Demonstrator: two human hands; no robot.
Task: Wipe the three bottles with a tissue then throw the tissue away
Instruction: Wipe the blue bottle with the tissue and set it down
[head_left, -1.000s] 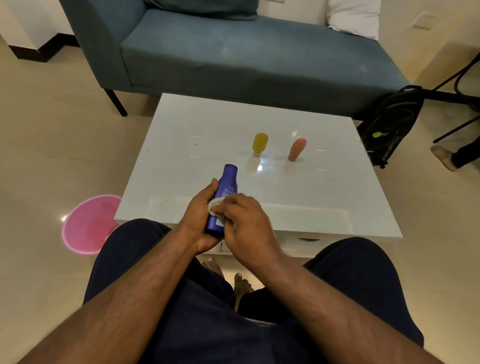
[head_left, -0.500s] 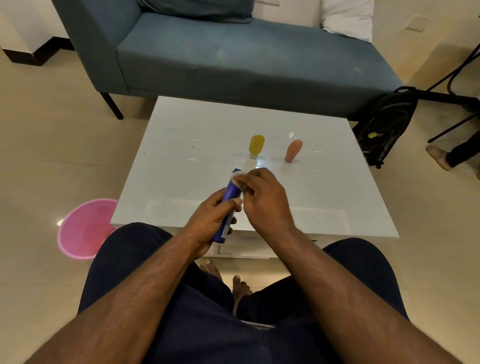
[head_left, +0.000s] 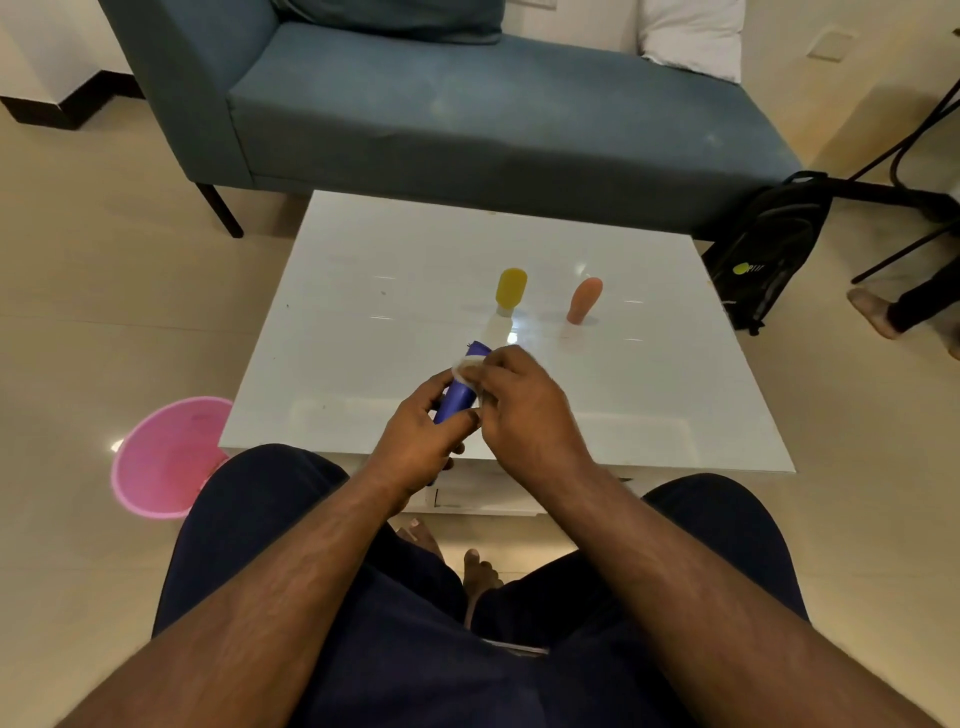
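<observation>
1. A tiled living-room floor is carrying a glossy white bench (head_left: 363, 332), with a person sitting at its near edge, knees either side.
2. Nearest, the left hand (head_left: 415, 441) is wrapping its fingers round the lower half of the blue bottle (head_left: 457, 400), holding it tilted over the bench's near edge, probably so the upper part stays exposed for wiping.
3. The right hand (head_left: 524, 410) is pinching a small white tissue (head_left: 465, 369) against the bottle's upper end, fingers bent together onto it; this looks like the first of three bottles being cleaned.
4. Further out, the yellow bottle (head_left: 511, 288) and the orange bottle (head_left: 584, 299) are standing near each other mid-bench, apparently waiting their turn within easy reach.
5. Left of the bench, a pink bin (head_left: 166, 457) is sitting on the floor, likely the place for the used tissue.
6. Beyond, a blue sofa (head_left: 467, 114) is lining the wall, a black bag (head_left: 769, 249) leaning at its right end.
</observation>
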